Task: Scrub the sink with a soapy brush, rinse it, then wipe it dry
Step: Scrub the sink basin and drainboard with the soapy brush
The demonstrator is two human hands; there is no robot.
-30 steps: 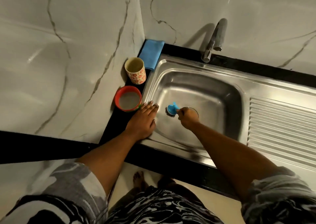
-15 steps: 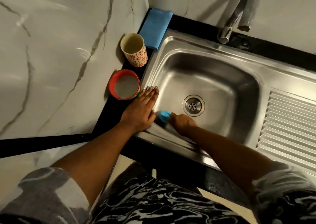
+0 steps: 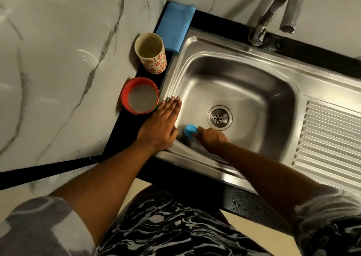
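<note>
The stainless steel sink (image 3: 273, 91) fills the middle of the view, its round drain (image 3: 219, 117) in the basin floor. My right hand (image 3: 212, 138) grips a small blue brush (image 3: 189, 130) and holds it against the basin's near-left corner, left of the drain. My left hand (image 3: 159, 126) rests flat with straight fingers on the sink's left rim, just beside the brush. A red bowl (image 3: 139, 97) with greyish liquid stands on the black counter at my left fingertips. A folded blue cloth (image 3: 175, 27) lies in the back corner.
A cream cup (image 3: 151, 53) with red flowers stands between the red bowl and the cloth. The chrome tap (image 3: 271, 15) rises at the back of the sink. A ribbed draining board (image 3: 332, 144) extends right. Marble walls close in the left and back.
My right hand has pulled the brush from beside the drain to the basin's near-left corner, uncovering the drain. The view has shifted closer. My left hand has stayed on the rim.
</note>
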